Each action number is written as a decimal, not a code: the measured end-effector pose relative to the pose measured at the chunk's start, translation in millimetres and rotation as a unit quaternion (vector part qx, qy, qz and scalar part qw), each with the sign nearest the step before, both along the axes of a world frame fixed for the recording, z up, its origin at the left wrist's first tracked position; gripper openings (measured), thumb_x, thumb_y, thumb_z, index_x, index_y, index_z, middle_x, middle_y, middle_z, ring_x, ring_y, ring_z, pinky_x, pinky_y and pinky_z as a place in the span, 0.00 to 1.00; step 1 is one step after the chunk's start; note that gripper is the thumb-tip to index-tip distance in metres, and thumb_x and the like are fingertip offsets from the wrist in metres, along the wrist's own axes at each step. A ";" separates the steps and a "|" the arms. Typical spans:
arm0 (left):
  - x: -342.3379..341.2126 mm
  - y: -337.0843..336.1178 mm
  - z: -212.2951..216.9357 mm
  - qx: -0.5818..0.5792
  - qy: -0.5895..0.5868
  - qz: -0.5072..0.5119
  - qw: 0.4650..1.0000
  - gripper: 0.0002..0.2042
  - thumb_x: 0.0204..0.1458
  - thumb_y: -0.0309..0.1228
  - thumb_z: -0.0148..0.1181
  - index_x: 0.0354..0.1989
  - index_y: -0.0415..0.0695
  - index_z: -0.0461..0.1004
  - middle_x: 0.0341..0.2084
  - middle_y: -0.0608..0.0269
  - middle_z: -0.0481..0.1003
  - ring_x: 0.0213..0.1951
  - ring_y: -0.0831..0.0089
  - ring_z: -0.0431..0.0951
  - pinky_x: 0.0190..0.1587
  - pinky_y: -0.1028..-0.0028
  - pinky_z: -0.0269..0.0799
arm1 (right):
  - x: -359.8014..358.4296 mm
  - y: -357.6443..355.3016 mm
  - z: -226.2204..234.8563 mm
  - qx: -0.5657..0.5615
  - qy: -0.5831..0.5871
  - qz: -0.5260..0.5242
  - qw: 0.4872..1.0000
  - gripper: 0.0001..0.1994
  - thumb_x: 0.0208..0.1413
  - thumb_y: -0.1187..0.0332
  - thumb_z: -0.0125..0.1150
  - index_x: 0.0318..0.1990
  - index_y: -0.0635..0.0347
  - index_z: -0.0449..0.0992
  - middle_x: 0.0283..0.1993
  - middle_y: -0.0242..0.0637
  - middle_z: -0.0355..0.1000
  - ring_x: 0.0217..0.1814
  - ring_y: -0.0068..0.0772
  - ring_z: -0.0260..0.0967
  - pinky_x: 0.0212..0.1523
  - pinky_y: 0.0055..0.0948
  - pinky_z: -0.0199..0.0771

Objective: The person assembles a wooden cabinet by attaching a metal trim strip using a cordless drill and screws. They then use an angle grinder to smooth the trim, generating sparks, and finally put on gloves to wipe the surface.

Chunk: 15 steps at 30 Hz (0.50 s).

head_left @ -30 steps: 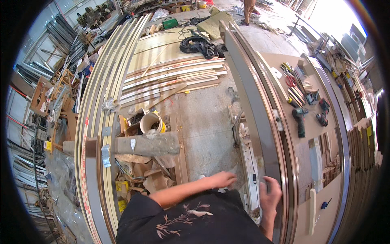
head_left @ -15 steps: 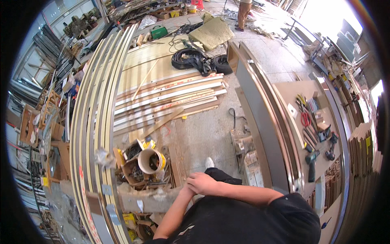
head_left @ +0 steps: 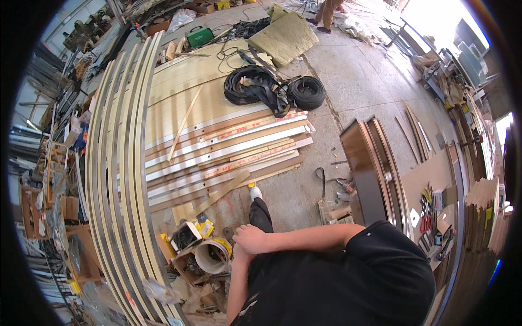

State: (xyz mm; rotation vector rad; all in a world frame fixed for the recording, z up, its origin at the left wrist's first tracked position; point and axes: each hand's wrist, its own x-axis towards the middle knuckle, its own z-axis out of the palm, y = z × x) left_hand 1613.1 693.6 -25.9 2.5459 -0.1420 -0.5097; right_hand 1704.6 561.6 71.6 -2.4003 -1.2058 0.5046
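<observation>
My right hand (head_left: 252, 239) is closed over my left hand or wrist, in front of my body. Beneath it my left hand (head_left: 240, 254) is mostly covered, so its fingers cannot be made out. Just left of my hands, a white bucket (head_left: 204, 262) stands among cardboard boxes of small hardware. One foot in a white shoe (head_left: 255, 193) is stepping forward on the floor, beside a stack of long strips (head_left: 261, 157).
Long pale-edged panels (head_left: 117, 190) stand along the left. Coiled black straps (head_left: 244, 87) and a black roll (head_left: 307, 93) lie ahead, near a yellowish slab (head_left: 284, 39). Brown panels (head_left: 364, 163) rise at right, beside a bench with red-handled pliers (head_left: 426, 224). Another person's legs (head_left: 328, 15) show far off.
My body has moved forward, and a leg with a white shoe has stepped ahead. The bench and brown panels at right now sit lower in view. My hands stay together.
</observation>
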 end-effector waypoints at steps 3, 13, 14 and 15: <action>103.8 5.4 -6.4 -0.068 -0.032 -0.008 0.997 0.17 0.59 0.41 0.62 0.52 0.46 0.82 0.52 0.51 0.83 0.54 0.49 0.83 0.56 0.51 0.80 | 103.0 -0.3 0.6 -0.034 0.044 0.016 0.998 0.11 0.52 0.65 0.68 0.42 0.55 0.85 0.47 0.43 0.78 0.55 0.46 0.78 0.53 0.44 0.77; 490.1 2.5 -19.6 0.056 0.009 -0.244 0.968 0.18 0.58 0.43 0.64 0.53 0.48 0.83 0.47 0.49 0.85 0.50 0.49 0.86 0.52 0.51 0.83 | 447.9 -26.1 5.8 0.017 0.126 -0.188 0.974 0.09 0.56 0.66 0.63 0.41 0.57 0.82 0.46 0.47 0.78 0.54 0.51 0.78 0.53 0.49 0.80; 522.3 3.6 -30.6 0.053 0.025 -0.250 0.966 0.19 0.58 0.43 0.63 0.53 0.49 0.83 0.48 0.48 0.85 0.50 0.49 0.86 0.52 0.51 0.83 | 485.2 -28.0 -2.6 0.009 0.127 -0.203 0.971 0.09 0.56 0.66 0.63 0.42 0.58 0.82 0.46 0.48 0.78 0.55 0.51 0.78 0.53 0.49 0.80; 571.3 -5.3 -15.8 0.048 0.035 -0.254 0.965 0.19 0.58 0.43 0.63 0.54 0.49 0.83 0.49 0.47 0.85 0.51 0.49 0.86 0.52 0.51 0.83 | 526.3 -31.6 -12.9 0.000 0.125 -0.217 0.968 0.09 0.56 0.66 0.63 0.42 0.58 0.83 0.46 0.48 0.78 0.55 0.51 0.78 0.53 0.49 0.80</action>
